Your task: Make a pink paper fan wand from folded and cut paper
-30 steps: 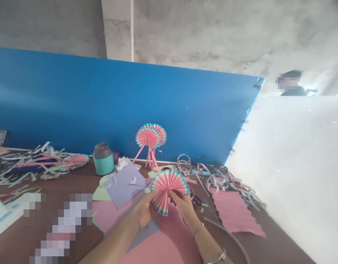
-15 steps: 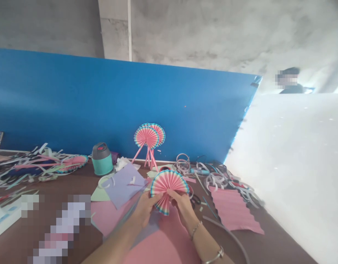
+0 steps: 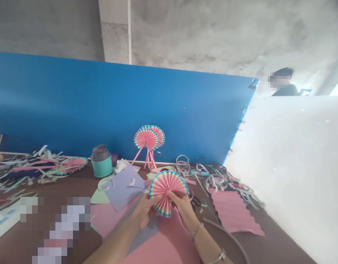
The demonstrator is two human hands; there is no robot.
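Both hands hold a pleated paper fan [image 3: 169,182], pink with a cream band and a blue edge, spread into a nearly full circle. My left hand [image 3: 147,209] pinches its lower left side. At the fan's centre, the thumb of my right hand [image 3: 182,203] presses on the folds, its other fingers hidden behind the paper. Beneath the fan lie sheets of pink paper [image 3: 163,245] and lilac paper [image 3: 126,187]. To the right rests a creased pink sheet [image 3: 234,212]. Finished-looking fans on pink sticks [image 3: 147,139] lean against the blue panel.
A teal and grey canister [image 3: 102,163] stands at the back left. Tangled paper strips [image 3: 45,167] with another fan [image 3: 75,165] lie further left. Coiled strips [image 3: 216,181] and black-handled scissors [image 3: 195,201] are on the right. Beyond the white partition [image 3: 300,146] is a person [image 3: 284,86].
The fan's lower folds have swung slightly to the right, narrowing the gap on its right side. Both hands keep their hold. The person behind the partition has shifted a little left.
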